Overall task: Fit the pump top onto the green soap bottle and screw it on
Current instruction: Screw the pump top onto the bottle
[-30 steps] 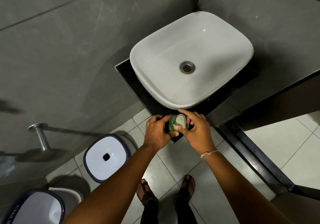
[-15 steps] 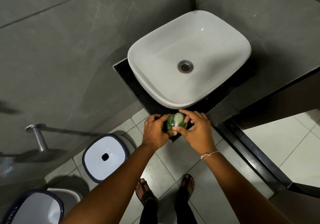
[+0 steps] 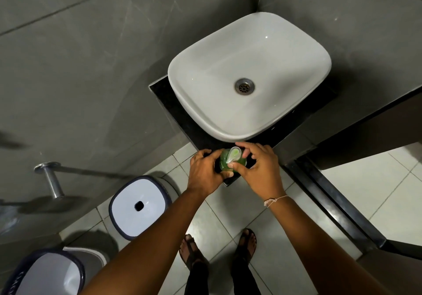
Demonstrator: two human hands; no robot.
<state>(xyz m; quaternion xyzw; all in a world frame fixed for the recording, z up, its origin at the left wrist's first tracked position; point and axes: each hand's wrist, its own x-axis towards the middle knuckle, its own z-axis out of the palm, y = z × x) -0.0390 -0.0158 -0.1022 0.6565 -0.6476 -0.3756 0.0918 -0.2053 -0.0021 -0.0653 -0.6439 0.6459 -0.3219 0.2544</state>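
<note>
Unmoved, both hands grip bottle [image 3: 225, 163], counter edge [image 3: 228, 183]

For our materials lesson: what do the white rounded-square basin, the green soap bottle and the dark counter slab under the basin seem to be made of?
White rounded-square basin: probably glazed ceramic, glossy with small bright highlights. Green soap bottle: likely translucent plastic, the green glowing through its wall. Dark counter slab: possibly polished stone, black with a faint sheen; the picture leaves it open.

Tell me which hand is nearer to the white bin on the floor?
Left. The left hand grips the green soap bottle just above the white bin; the right hand is on the bottle's far side.
</note>
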